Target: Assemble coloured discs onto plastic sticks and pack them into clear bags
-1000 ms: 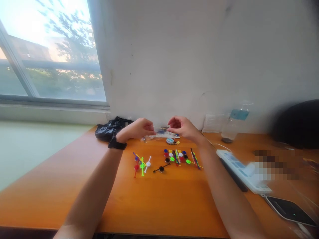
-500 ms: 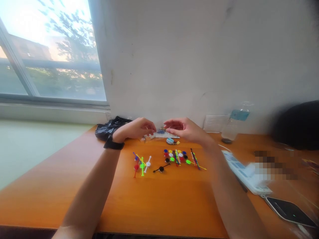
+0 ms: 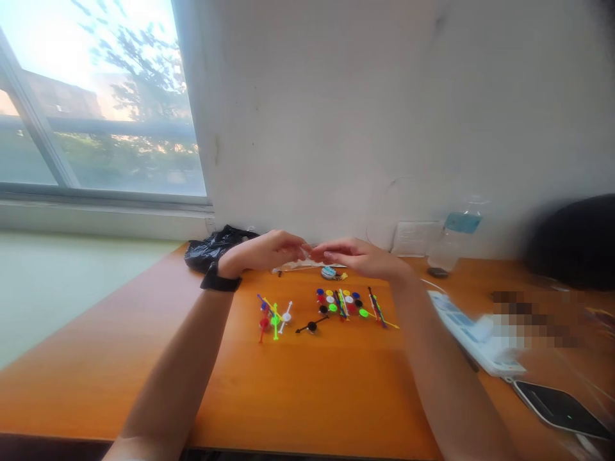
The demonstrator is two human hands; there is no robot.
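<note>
My left hand (image 3: 269, 251) and my right hand (image 3: 355, 256) meet fingertip to fingertip over the far part of the orange table (image 3: 298, 390). Both pinch a small clear plastic packet (image 3: 307, 261) that lies mostly hidden beneath them. A black watch (image 3: 220, 282) sits on my left wrist. In front of the hands lie two groups of small coloured plastic sticks and discs: one cluster (image 3: 273, 315) on the left, a larger one (image 3: 348, 302) on the right. A black stick with a disc (image 3: 311, 326) lies between them. A small round bluish object (image 3: 328, 273) lies just below my right hand.
A black plastic bag (image 3: 214, 246) lies at the table's back left by the wall. A water bottle (image 3: 454, 240) stands at the back right. A white power strip (image 3: 473, 333) and a dark phone (image 3: 560, 406) lie on the right. A dark bulky object (image 3: 576, 240) fills the far right.
My right hand has lowered and flattened, moving left until its fingertips meet my left hand's. The packet is now more covered by both hands.
</note>
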